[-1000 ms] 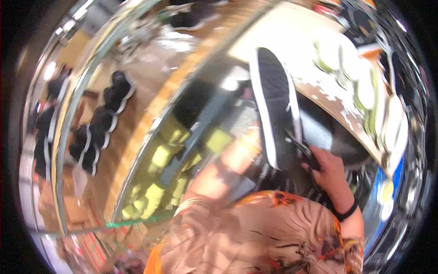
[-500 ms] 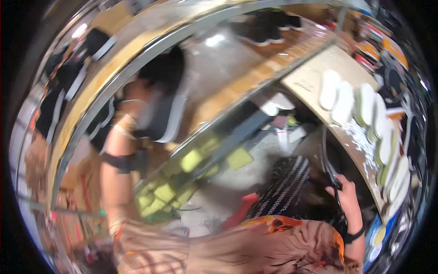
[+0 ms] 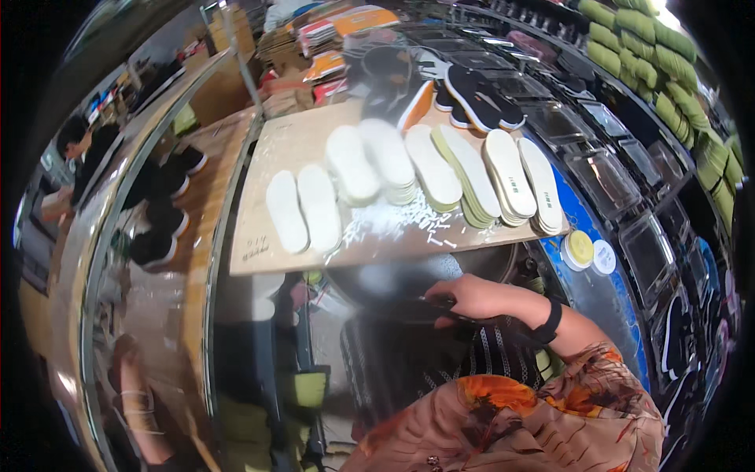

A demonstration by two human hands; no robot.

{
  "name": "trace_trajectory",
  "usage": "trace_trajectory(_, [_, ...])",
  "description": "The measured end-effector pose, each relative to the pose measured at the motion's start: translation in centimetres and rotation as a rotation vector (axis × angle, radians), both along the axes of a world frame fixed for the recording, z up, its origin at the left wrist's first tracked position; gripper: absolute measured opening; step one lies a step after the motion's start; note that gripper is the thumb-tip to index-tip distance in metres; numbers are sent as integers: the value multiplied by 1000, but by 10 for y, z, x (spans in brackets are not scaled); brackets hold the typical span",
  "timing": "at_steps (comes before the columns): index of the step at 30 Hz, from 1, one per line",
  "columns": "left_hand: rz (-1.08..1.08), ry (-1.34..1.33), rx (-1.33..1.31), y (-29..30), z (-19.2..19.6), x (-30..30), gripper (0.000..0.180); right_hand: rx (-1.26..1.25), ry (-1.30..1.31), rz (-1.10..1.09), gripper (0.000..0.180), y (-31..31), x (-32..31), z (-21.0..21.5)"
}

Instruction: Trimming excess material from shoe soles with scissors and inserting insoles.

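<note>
My right hand (image 3: pixel 474 298) is closed, thumb and fingers pinched on something dark that blurs into the dark round shape under the board's front edge. At the lower left my left hand (image 3: pixel 130 363) is blurred by motion over the wooden shelf (image 3: pixel 169 295), and its fingers are hard to read. Beyond my right hand lies a pale board (image 3: pixel 287 145). White insoles (image 3: pixel 305 208) rest on it in pairs, some of them in stacks (image 3: pixel 469 177). Small white slips (image 3: pixel 425 228) are scattered along its front. Black shoes (image 3: pixel 480 98) sit at its back edge.
Several black shoes (image 3: pixel 161 236) line the left shelf. Clear plastic trays (image 3: pixel 605 185) and green bundles (image 3: pixel 668 47) fill the right side. A round yellow-lidded tub (image 3: pixel 578 250) stands on a blue surface (image 3: pixel 582 315). Another person (image 3: pixel 79 153) is at the far left.
My view has swung right, bringing the insole board to the middle. The black white-soled shoe at my left hand no longer shows there. My right hand now appears at the board's front edge.
</note>
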State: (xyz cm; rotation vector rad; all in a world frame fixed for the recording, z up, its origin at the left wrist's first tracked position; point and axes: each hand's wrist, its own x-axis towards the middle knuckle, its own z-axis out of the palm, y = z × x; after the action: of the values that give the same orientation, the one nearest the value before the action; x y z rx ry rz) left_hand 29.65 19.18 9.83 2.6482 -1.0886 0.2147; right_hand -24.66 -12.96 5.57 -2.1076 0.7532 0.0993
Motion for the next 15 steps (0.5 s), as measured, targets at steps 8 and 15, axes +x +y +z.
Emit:
trace_trajectory(8, [-1086, 260, 143, -385, 18, -221, 18, -64, -109, -645, 47, -127, -120, 37])
trace_trajectory(15, [-1397, 318, 180, -458, -43, -362, 21, -849, -118, -846, 46, -396, -153, 25])
